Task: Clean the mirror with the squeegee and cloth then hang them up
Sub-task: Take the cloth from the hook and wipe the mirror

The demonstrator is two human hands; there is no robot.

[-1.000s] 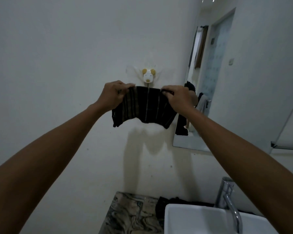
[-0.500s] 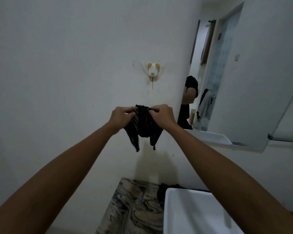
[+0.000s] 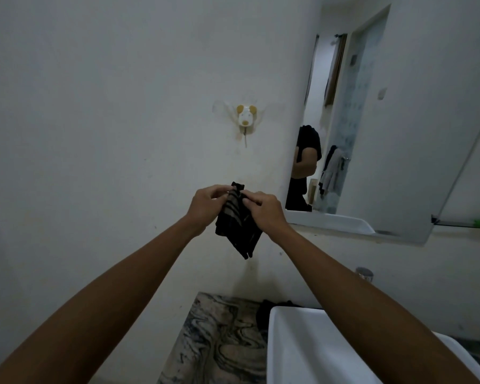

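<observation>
Both hands meet in front of the wall, each grip pinching the top of the dark striped cloth (image 3: 237, 223): the left hand (image 3: 205, 206) takes it from the left with curled fingers, the right hand (image 3: 263, 209) from the right, thumb and forefinger closed on the upper edge. The cloth is bunched and folded, hanging down between the wrists to a point; its fold lines are hard to read in the dim light. Above it, well apart, a small animal-shaped wall hook (image 3: 245, 117) sits on the wall with a thin prong below. To the right the mirror (image 3: 399, 120) reflects part of a person (head cut off by the edge). Below, a marbled tabletop (image 3: 219, 336) and a white sink (image 3: 302, 350) are partly covered by the forearms; a dark item behind the sink cannot be made out, and only the tap's top (image 3: 364, 273) shows
</observation>
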